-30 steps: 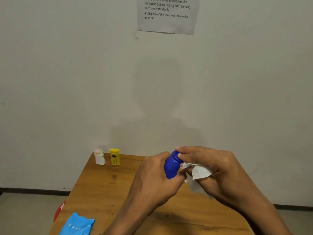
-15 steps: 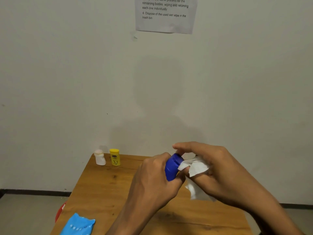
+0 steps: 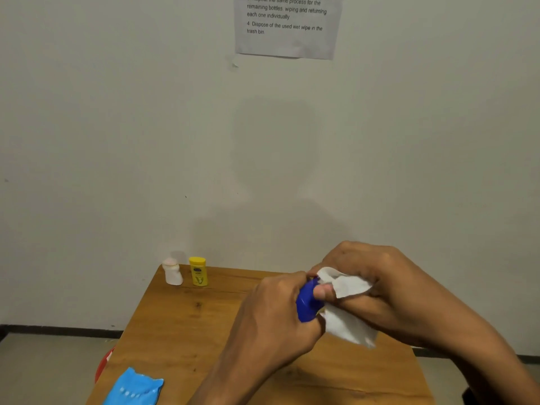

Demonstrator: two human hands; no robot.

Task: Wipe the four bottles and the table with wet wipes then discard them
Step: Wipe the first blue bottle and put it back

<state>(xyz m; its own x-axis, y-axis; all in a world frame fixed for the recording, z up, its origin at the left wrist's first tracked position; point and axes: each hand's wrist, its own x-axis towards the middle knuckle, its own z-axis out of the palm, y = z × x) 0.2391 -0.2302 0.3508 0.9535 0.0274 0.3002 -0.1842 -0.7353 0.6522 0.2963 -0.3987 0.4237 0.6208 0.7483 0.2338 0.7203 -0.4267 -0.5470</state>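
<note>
Right hand (image 3: 377, 276) has rolled over the top since the earlier frame, thumb now on the blue cap (image 3: 306, 302), fingers bunching the white wipe (image 3: 347, 305) against it. Left hand (image 3: 271, 320) curls round the bottle, held above the wooden table (image 3: 181, 331). White bottle (image 3: 173, 271) and yellow bottle (image 3: 198, 271) stand side by side at the far left corner. Blue wipes pack (image 3: 133, 388) lies at the near left edge.

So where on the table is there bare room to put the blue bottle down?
Bare wood lies mid-table, between the white bottle and yellow bottle at the far left corner and the blue packet at the near left edge. It is crowded on the right, where both hands hold the blue bottle and wipe.
</note>
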